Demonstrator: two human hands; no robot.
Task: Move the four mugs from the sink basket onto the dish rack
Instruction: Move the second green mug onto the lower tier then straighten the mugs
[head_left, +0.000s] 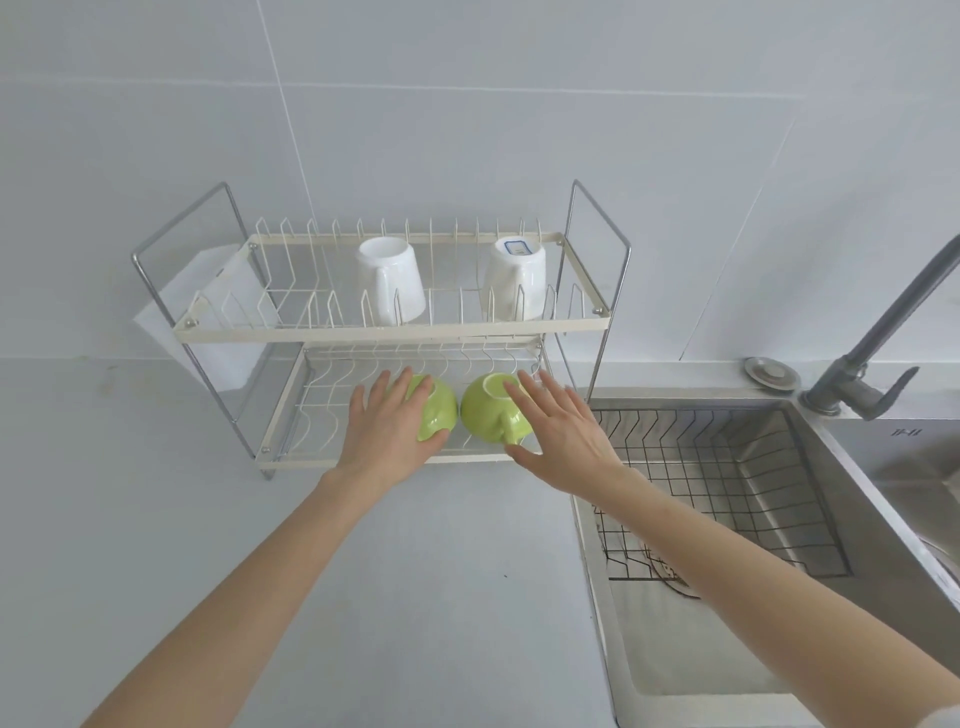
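Two white mugs (390, 283) (515, 278) inverted on dish rack (389, 330) top tier, two green mugs (439, 410) (485, 413) inverted below

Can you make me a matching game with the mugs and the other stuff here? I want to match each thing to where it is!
Things:
1. white mugs
2. green mugs
3. black wire basket
4. faucet

Places:
A. inside the sink
B. top shelf of the dish rack
C. behind the sink, on the right
D. bottom shelf of the dish rack

Pairs: 1-B, 2-D, 3-A, 4-C
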